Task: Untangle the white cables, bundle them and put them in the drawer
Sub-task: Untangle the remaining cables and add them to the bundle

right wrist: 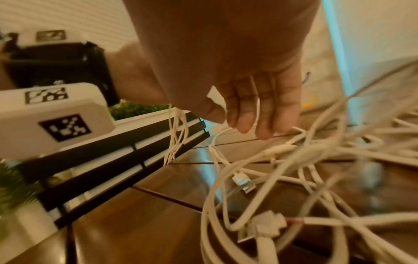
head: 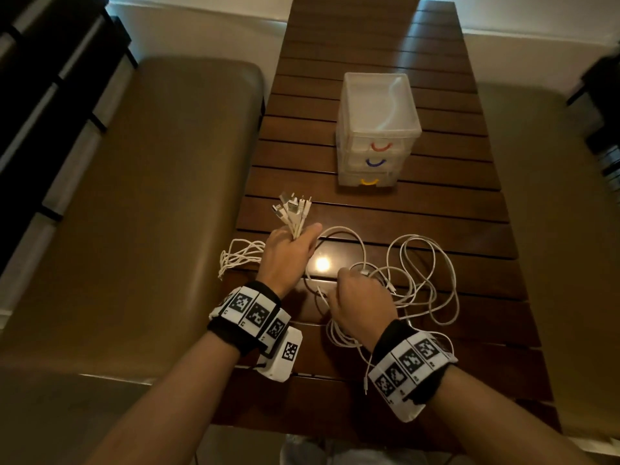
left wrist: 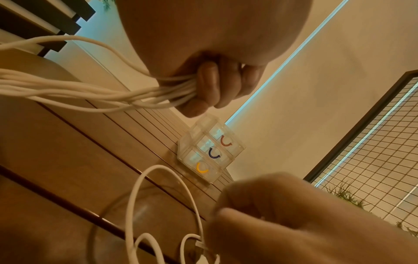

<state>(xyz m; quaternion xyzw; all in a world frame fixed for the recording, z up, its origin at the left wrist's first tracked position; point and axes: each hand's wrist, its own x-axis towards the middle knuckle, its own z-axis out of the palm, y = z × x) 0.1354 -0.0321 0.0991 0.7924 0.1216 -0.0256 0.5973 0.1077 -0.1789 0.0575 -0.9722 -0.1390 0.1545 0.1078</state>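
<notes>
My left hand (head: 292, 245) grips a bunch of white cables (head: 295, 209) just below their plugs, which fan out above the fist. The left wrist view shows its fingers (left wrist: 214, 85) curled round the strands (left wrist: 90, 92). Loops of these cables (head: 238, 256) trail off the table's left edge. My right hand (head: 359, 297) hovers over a loose white tangle (head: 419, 280) to the right. In the right wrist view its fingers (right wrist: 248, 114) hang fairly straight, tips at a strand of the tangle (right wrist: 282, 169). A clear three-drawer unit (head: 375, 135) stands farther back, its drawers shut.
The slatted dark wood table (head: 369, 45) is narrow, with padded benches on its left (head: 151, 196) and right (head: 553, 196). The drawer handles are red, blue and yellow from top to bottom (left wrist: 210, 153). A ceiling light reflects between my hands (head: 322, 263).
</notes>
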